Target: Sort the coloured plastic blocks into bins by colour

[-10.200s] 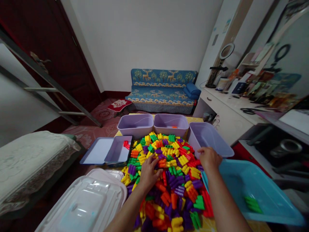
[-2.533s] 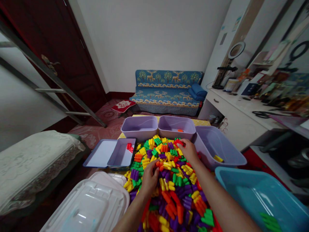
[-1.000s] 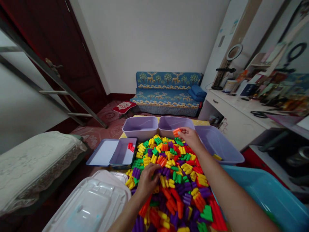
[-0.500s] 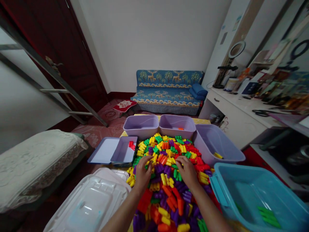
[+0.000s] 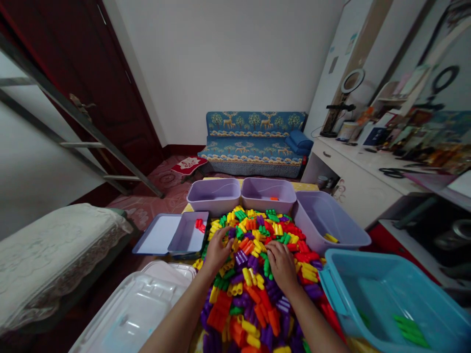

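A heap of plastic building pieces (image 5: 253, 279) in yellow, green, purple, red and orange covers the table between my arms. My left hand (image 5: 219, 250) is over the heap's left side, fingers bent and thumb apart, close to a purple piece (image 5: 232, 233). On the other side, my right hand (image 5: 281, 262) rests low on the pieces with its fingers bent forward, beside a green piece (image 5: 266, 264) and some yellow ones. Neither hand visibly lifts a piece; the right fingertips are partly hidden.
Behind the heap stand two lilac bins (image 5: 213, 196), and a larger lilac bin (image 5: 331, 225) with a yellow piece at right. A blue tub (image 5: 390, 274) holds green pieces. At left are a shallow box (image 5: 186, 238) with red pieces and clear lids (image 5: 136, 309).
My right hand has shifted slightly left and lower, its fingers more bent. My left hand has moved only a little, and a striped purple piece now shows between the hands. The view has tilted slightly.
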`<state>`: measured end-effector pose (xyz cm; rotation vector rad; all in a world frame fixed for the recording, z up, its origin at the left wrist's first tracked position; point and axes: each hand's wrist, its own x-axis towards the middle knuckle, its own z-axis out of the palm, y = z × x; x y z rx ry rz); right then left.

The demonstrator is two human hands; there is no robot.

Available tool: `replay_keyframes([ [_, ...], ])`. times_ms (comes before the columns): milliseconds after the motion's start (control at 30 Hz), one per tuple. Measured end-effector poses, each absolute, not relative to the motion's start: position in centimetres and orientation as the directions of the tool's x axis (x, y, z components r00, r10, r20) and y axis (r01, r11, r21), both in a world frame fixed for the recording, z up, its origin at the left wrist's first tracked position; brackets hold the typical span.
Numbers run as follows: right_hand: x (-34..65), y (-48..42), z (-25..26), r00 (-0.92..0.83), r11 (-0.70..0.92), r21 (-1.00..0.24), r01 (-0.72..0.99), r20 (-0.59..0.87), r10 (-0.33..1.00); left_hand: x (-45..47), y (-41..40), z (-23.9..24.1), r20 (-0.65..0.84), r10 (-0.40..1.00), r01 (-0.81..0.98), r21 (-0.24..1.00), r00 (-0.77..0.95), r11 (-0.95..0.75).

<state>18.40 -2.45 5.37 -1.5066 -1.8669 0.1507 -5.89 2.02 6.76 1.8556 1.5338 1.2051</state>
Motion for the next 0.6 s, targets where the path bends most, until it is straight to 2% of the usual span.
replay_keyframes([
  [133, 18.4, -2.4, 5.2, -0.051, 0.300, -0.504, 0.810, 0.450, 0.892, -6.0, 1.9, 7.8, 0.322, 0.946, 0.540, 0.792, 0.028, -0.285],
  [267, 18.5, -2.3, 4.8, -0.055, 0.303, -0.500, 0.811, 0.451, 0.891, -5.1, 0.9, 9.8, 0.322, 0.927, 0.387, 0.843, 0.192, -0.373],
  [400, 18.6, -2.3, 4.6, -0.057, 0.303, -0.498, 0.812, 0.449, 0.892, -4.4, -0.8, 11.2, 0.263, 0.920, 0.280, 0.896, 0.290, -0.345],
  [500, 18.6, -2.3, 4.5, -0.059, 0.298, -0.492, 0.818, 0.444, 0.894, -5.4, -1.9, 11.2, 0.266, 0.930, 0.374, 0.860, 0.253, -0.348],
  [600, 18.5, -2.4, 4.5, -0.060, 0.292, -0.483, 0.826, 0.439, 0.897, -7.5, -2.3, 10.5, 0.235, 0.968, 0.570, 0.784, 0.093, -0.245],
])
